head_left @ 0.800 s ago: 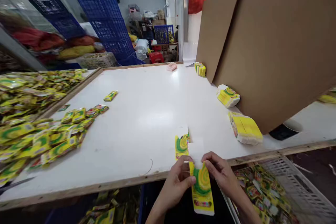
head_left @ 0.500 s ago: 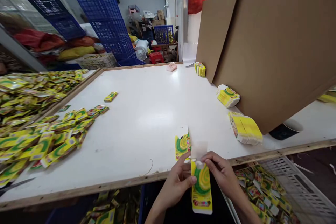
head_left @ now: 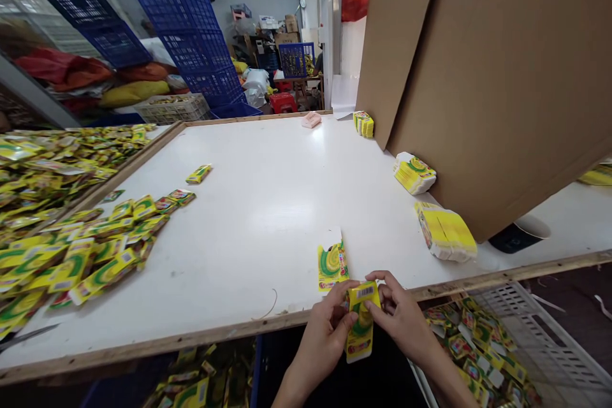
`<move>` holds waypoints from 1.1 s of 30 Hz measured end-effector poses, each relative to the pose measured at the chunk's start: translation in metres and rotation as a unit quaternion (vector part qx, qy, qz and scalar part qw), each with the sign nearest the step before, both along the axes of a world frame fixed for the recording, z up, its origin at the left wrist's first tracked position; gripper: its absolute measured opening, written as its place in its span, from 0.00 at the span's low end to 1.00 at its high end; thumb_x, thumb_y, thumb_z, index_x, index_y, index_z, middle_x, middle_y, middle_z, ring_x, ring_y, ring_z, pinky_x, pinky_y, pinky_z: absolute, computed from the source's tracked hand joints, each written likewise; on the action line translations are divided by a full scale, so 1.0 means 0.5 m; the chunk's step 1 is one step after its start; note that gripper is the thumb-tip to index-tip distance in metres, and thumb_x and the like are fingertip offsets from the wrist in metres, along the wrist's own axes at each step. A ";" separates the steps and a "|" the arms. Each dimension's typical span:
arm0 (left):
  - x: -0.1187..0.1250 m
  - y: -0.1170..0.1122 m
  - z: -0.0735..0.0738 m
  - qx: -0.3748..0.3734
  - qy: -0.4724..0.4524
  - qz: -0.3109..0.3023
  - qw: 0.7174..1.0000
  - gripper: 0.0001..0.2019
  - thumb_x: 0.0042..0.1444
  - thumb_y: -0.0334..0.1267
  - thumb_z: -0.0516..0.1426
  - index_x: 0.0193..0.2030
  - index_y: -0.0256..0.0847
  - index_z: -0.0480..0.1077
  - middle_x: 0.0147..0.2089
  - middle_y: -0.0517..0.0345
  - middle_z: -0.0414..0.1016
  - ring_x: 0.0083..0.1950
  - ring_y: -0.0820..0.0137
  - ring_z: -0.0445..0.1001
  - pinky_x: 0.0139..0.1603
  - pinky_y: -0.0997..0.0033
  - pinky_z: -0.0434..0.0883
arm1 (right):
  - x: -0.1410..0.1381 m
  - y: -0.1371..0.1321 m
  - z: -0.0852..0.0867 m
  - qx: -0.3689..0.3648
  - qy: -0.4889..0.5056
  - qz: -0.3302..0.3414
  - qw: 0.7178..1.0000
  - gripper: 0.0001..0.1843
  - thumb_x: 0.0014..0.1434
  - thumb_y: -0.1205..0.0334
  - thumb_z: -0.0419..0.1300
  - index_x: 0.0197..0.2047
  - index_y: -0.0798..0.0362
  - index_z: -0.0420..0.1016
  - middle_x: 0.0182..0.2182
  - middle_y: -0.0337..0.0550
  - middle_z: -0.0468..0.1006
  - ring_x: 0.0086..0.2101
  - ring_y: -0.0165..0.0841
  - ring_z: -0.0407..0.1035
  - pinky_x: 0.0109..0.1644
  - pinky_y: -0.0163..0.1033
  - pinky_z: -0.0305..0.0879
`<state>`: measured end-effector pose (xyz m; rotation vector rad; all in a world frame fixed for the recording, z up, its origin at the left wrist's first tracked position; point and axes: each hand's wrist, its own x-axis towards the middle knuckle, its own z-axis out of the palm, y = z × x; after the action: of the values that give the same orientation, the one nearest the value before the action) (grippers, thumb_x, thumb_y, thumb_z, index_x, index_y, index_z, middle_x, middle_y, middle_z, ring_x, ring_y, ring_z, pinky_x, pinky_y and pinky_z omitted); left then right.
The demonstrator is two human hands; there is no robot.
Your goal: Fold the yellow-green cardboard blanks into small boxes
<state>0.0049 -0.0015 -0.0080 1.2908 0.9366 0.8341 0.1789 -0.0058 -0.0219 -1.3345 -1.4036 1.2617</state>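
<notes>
A small yellow-and-green carton [head_left: 361, 333] is held upright at the table's front edge, between both hands. My left hand [head_left: 321, 330] is closed around its left side, with the thumb on the front face. At the top right, my right hand [head_left: 400, 317] pinches the same carton, thumb on the front beside a barcode panel and fingers at the upper edge. The carton's back is hidden. Just beyond my left fingers lies another yellow carton [head_left: 329, 264], its white flap raised at the far end.
Stacks of flat cartons [head_left: 445, 233] line the right side by a large cardboard sheet [head_left: 492, 76] and a dark cup [head_left: 519, 236]. Filled cartons [head_left: 102, 248] heap at the left. Below the wooden edge, a white crate [head_left: 549, 331] stands beside many cartons.
The pale flap that stood up from the held carton is folded down, and a barcode panel now shows at its top front. The carton and both hands have risen slightly; the right thumb presses the front.
</notes>
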 end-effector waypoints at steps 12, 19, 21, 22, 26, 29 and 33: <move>0.000 -0.005 0.007 0.010 0.011 -0.004 1.000 0.22 0.59 0.33 0.53 0.61 0.45 0.62 0.58 0.50 0.69 0.43 0.68 0.74 0.48 0.67 0.70 | -0.021 -0.005 -0.007 0.007 -0.100 -0.037 0.994 0.18 0.56 0.62 0.56 0.49 0.49 0.58 0.21 0.27 0.61 0.21 0.28 0.57 0.27 0.33 0.52; -0.010 0.006 0.011 -0.056 -0.092 0.017 0.994 0.21 0.55 0.38 0.61 0.56 0.42 0.66 0.51 0.47 0.75 0.41 0.66 0.76 0.44 0.67 0.71 | -0.004 -0.001 -0.011 0.039 -0.022 -0.013 0.999 0.16 0.61 0.54 0.55 0.50 0.51 0.64 0.25 0.33 0.66 0.25 0.29 0.60 0.30 0.34 0.57; -0.008 0.007 0.012 -0.071 -0.122 0.018 0.990 0.21 0.53 0.38 0.62 0.54 0.42 0.66 0.48 0.48 0.77 0.39 0.67 0.76 0.42 0.68 0.71 | 0.001 -0.001 -0.006 0.051 -0.014 -0.026 0.998 0.15 0.62 0.51 0.54 0.47 0.52 0.69 0.29 0.38 0.70 0.28 0.30 0.63 0.33 0.35 0.59; -0.005 0.006 0.012 -0.073 -0.131 0.018 0.989 0.20 0.53 0.38 0.63 0.53 0.42 0.67 0.48 0.49 0.77 0.38 0.68 0.76 0.42 0.69 0.71 | 0.002 -0.001 -0.004 0.048 -0.005 -0.032 0.998 0.15 0.62 0.50 0.54 0.45 0.52 0.70 0.32 0.40 0.71 0.29 0.30 0.64 0.33 0.35 0.60; 0.013 0.006 -0.001 -0.048 -0.117 0.004 0.992 0.18 0.55 0.36 0.60 0.53 0.44 0.68 0.51 0.49 0.76 0.44 0.63 0.77 0.46 0.64 0.72 | 0.029 -0.007 0.012 0.019 0.025 -0.042 0.999 0.15 0.59 0.49 0.57 0.41 0.52 0.72 0.31 0.40 0.73 0.29 0.32 0.67 0.32 0.36 0.62; 0.007 0.029 -0.020 0.045 0.023 0.020 0.999 0.23 0.53 0.33 0.60 0.57 0.46 0.67 0.58 0.50 0.71 0.60 0.58 0.69 0.62 0.54 0.63 | 0.097 -0.014 0.030 0.036 -0.097 -0.062 0.993 0.12 0.57 0.51 0.59 0.35 0.50 0.74 0.27 0.39 0.73 0.29 0.34 0.66 0.33 0.38 0.62; -0.033 0.080 -0.053 0.139 0.231 0.076 0.960 0.36 0.43 0.27 0.63 0.62 0.44 0.64 0.68 0.49 0.59 0.71 0.55 0.50 0.71 0.50 0.45 | 0.186 -0.025 0.046 0.069 -0.243 -0.105 0.962 0.11 0.53 0.50 0.62 0.34 0.48 0.76 0.36 0.46 0.76 0.39 0.43 0.68 0.43 0.43 0.63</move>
<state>-0.0115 0.0387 -0.0346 1.7191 1.3354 0.8190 0.2719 -0.0184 0.0013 -1.7167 -1.5904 0.7056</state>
